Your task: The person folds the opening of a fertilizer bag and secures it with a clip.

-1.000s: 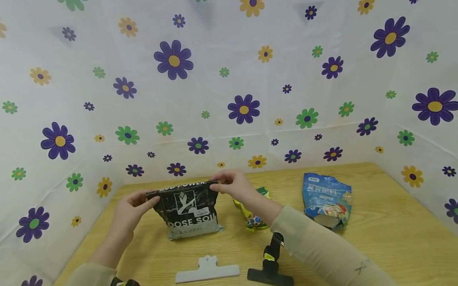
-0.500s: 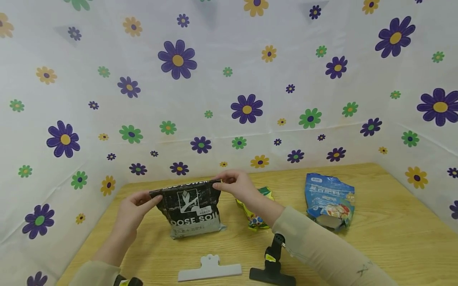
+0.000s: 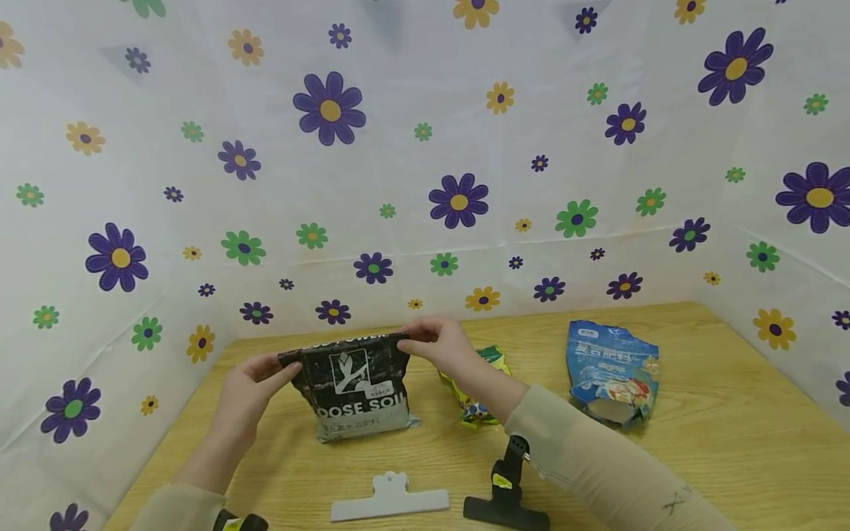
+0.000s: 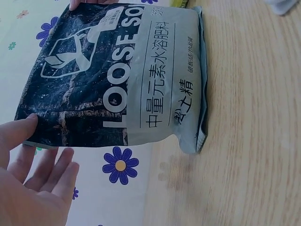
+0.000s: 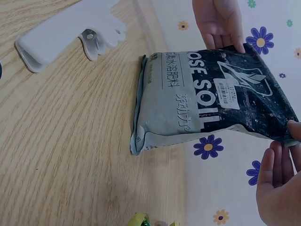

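Note:
A black and grey bag of loose soil fertilizer [image 3: 361, 402] stands on its base on the wooden table, its top edge pulled out straight. At the top left corner, my left hand [image 3: 247, 387] pinches the bag between thumb and fingers. My right hand [image 3: 443, 346] pinches the opposite top corner in the same way. The left wrist view shows the left thumb on the printed front, with the other fingers behind the edge. A white label [image 5: 225, 93] sits on the black part in the right wrist view.
A white clip [image 3: 389, 501] and a black clip [image 3: 506, 509] lie near the table's front edge. Behind the right forearm lies a yellow-green bag [image 3: 474, 413], partly hidden. A blue bag [image 3: 607, 361] is at the right. Flowered cloth [image 3: 398, 169] walls the table.
The head view shifts slightly. Both hands keep hold of the bag's top corners, and a little less of the lettering along its top edge shows.

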`<act>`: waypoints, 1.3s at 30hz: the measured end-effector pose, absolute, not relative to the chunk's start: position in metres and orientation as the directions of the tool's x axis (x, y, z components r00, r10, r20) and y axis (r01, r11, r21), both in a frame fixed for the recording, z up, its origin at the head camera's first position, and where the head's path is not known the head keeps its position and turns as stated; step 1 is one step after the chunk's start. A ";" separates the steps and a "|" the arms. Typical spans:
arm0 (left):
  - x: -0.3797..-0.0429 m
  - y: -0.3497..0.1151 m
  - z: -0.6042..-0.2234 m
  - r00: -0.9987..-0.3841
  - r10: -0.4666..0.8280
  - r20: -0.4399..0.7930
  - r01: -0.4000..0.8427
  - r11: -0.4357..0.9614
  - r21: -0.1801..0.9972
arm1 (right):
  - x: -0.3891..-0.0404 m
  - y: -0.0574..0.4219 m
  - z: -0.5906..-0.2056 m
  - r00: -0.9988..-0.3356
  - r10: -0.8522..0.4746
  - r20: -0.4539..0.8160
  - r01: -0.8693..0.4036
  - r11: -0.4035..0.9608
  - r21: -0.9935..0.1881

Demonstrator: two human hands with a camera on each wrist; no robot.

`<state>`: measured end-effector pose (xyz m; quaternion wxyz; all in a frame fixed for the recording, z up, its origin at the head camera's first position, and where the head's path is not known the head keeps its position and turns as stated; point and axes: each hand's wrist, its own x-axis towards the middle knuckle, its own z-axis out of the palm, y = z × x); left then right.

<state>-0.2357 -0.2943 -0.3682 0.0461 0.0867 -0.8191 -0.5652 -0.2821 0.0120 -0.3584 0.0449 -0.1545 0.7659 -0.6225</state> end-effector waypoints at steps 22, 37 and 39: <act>-0.233 -0.291 -0.370 -0.977 -0.214 0.019 -0.048 0.303 0.952 | -0.281 0.014 -0.361 -0.953 -0.284 0.100 -0.148 0.150 -0.978; -0.232 -0.294 -0.372 -0.981 -0.193 -0.006 -0.055 0.251 0.966 | -0.279 0.016 -0.364 -0.948 -0.304 0.093 -0.143 0.145 -0.979; -0.232 -0.294 -0.372 -0.982 -0.189 0.000 -0.049 0.253 0.966 | -0.279 0.017 -0.364 -0.945 -0.311 0.099 -0.151 0.148 -0.977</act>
